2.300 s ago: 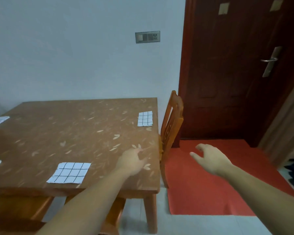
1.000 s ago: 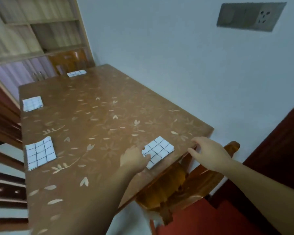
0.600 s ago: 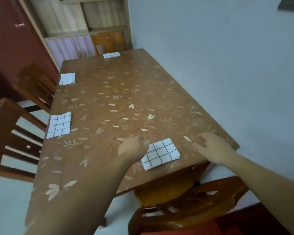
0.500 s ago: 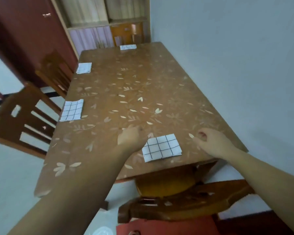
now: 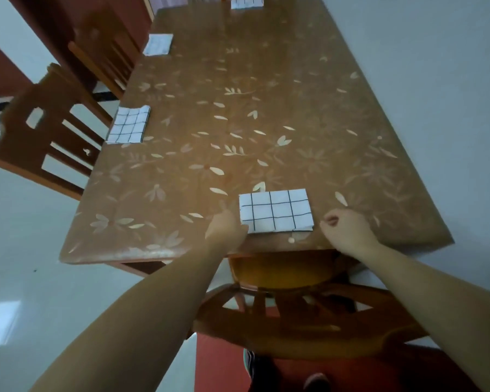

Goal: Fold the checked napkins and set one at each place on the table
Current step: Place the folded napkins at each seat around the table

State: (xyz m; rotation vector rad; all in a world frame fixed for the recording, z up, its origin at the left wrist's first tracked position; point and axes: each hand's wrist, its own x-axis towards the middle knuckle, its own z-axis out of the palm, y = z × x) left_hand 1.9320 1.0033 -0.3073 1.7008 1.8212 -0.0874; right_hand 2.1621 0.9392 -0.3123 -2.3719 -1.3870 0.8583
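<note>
A folded white napkin with black checks (image 5: pixel 276 211) lies flat at the near end of the brown table (image 5: pixel 266 114), above a chair seat. My left hand (image 5: pixel 227 229) has its curled fingers on the napkin's near left corner and seems to pinch it. Just right of the napkin, without touching it, my right hand (image 5: pixel 345 229) hovers with its fingers curled and holds nothing. Three more folded napkins lie at other places: one on the left edge (image 5: pixel 128 124), one farther along that edge (image 5: pixel 157 44), one at the far end (image 5: pixel 247 2).
A wooden chair (image 5: pixel 303 312) is tucked under the near end below my arms. Two more chairs (image 5: pixel 46 137) stand along the table's left side. A grey wall runs close along the right edge. A red mat (image 5: pixel 351 372) lies under me.
I have walked round from the table's side to its end. The napkin now lies square before me. My left hand has come onto its corner, and my right hand has drawn in beside it.
</note>
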